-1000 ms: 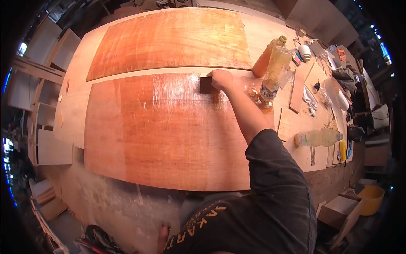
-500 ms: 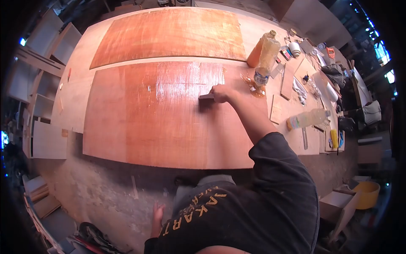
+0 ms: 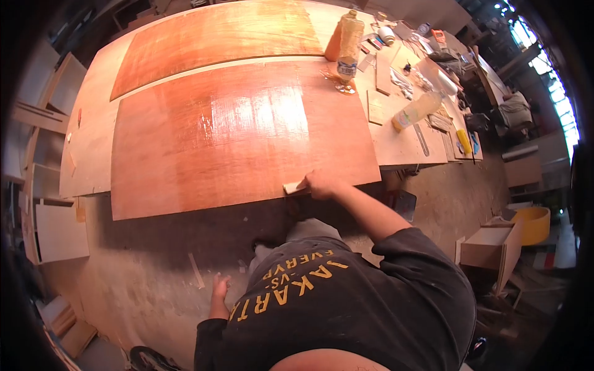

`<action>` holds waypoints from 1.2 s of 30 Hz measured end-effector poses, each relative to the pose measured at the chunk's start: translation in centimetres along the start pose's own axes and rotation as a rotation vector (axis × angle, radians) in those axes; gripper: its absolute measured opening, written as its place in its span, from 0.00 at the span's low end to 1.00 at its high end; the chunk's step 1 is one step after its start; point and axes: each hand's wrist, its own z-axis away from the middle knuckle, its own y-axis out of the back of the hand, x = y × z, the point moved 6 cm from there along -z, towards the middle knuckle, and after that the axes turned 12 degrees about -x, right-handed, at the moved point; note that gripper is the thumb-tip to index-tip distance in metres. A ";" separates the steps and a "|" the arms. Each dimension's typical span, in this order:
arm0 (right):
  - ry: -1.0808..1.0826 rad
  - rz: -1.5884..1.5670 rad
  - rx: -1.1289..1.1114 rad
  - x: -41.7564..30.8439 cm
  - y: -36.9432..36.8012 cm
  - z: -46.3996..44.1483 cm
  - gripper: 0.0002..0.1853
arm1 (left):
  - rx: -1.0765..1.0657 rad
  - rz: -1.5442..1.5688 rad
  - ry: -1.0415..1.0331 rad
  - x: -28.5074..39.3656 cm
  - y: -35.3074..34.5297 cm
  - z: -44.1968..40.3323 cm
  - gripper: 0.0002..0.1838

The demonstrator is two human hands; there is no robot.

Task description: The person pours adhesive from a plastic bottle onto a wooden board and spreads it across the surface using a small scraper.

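Near the front edge of a reddish plywood panel (image 3: 179, 167), my right hand (image 3: 322, 185) is closed on a small flat pale block (image 3: 293, 187) whose kind I cannot make out. The block lies right at that edge. Wet, glossy streaks cover the panel's middle, with duller wood toward the left and right ends. My left hand (image 3: 221, 285) hangs low beside my body, over the floor, fingers loosely apart and holding nothing. At the panel's far right corner stands a clear bottle (image 3: 350, 49) with a wet orange patch by its base.
A second coated panel (image 3: 216, 40) lies behind the first. On the right, a bottle of pale liquid (image 3: 417, 111) lies on its side among wood offcuts, a yellow object (image 3: 464, 141) and other clutter. Box-like cabinets (image 3: 62, 229) stand left; a yellow tub (image 3: 532, 225) stands right.
My right hand has drawn the block from the panel's wet middle toward me, down to the front edge. My left hand still hangs at my side. The camera view has shifted.
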 end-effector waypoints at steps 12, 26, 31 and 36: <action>0.095 -0.744 0.677 8.5 8.2 4.7 0.22 | -0.099 -0.173 -0.213 14.0 -4.3 -2.7 0.43; 0.031 0.092 0.586 18.5 3.3 -3.5 0.27 | 0.081 0.013 0.104 12.9 -16.4 2.4 0.39; 0.248 0.083 0.344 19.0 8.6 1.5 0.16 | 0.035 -0.122 0.188 16.0 -23.4 3.1 0.39; 0.210 0.078 0.373 21.1 9.3 0.9 0.14 | 0.049 -0.107 0.100 18.8 -24.6 2.6 0.40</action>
